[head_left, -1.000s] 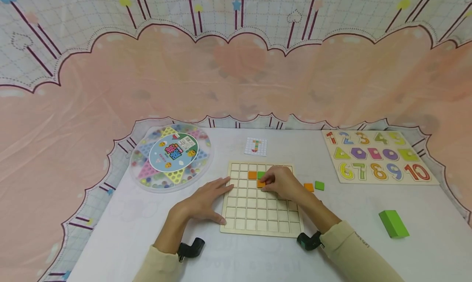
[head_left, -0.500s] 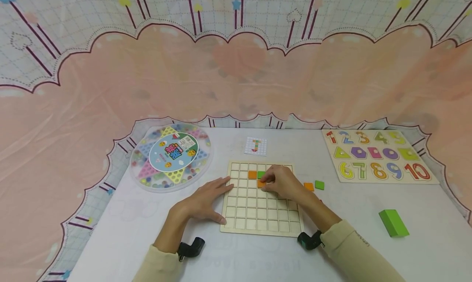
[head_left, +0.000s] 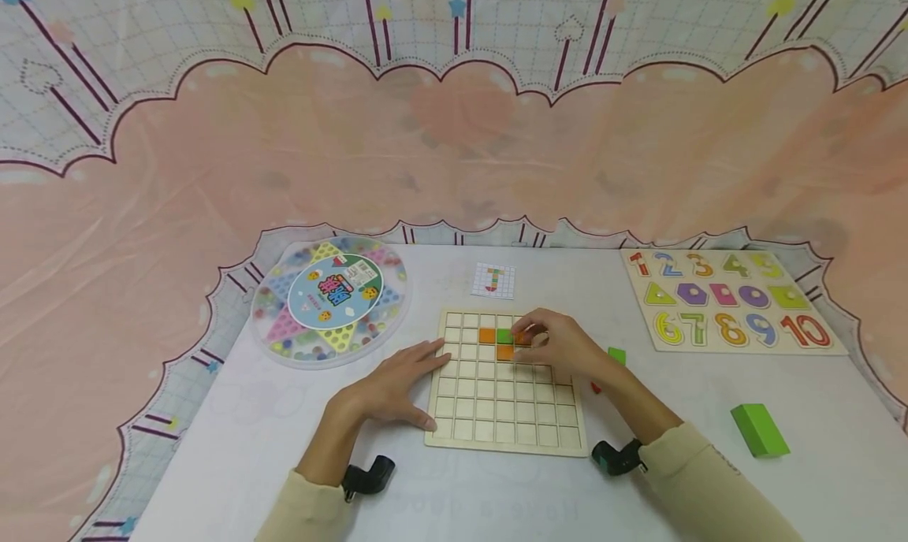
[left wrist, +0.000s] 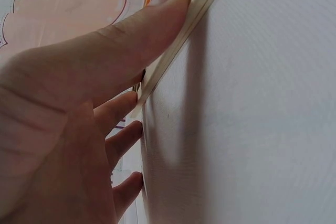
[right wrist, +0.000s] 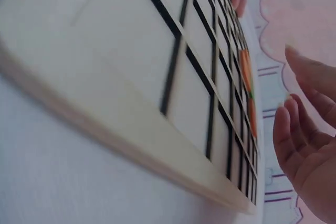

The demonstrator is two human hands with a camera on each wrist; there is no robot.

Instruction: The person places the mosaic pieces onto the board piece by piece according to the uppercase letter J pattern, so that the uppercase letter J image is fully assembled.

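A wooden grid board (head_left: 474, 430) lies mid-table. In its grid sit an orange tile (head_left: 487, 335), a green tile (head_left: 504, 336) and another orange tile (head_left: 505, 353) below the green one. To the green tile's right, a third orange tile (head_left: 522, 338) is partly covered by my right hand (head_left: 556, 345). The right wrist view shows this hand (right wrist: 310, 145) with thumb and fingers apart and nothing between them, just off the board. My left hand (head_left: 390, 384) rests along the board's left edge, fingers spread; its thumb (left wrist: 157, 24) touches the edge in the left wrist view.
Beyond the board lies a pattern card (head_left: 493, 280). A round game box (head_left: 333, 302) is at left, a number puzzle (head_left: 731, 302) at right, with a green block (head_left: 759, 430) nearer. A green tile (head_left: 617, 356) and a red piece (head_left: 596, 387) lie beside my right forearm.
My right hand has shifted right, uncovering the lower orange tile. An orange tile now shows right of the green one, and the orange tile beside the board is no longer visible. My left hand stays.
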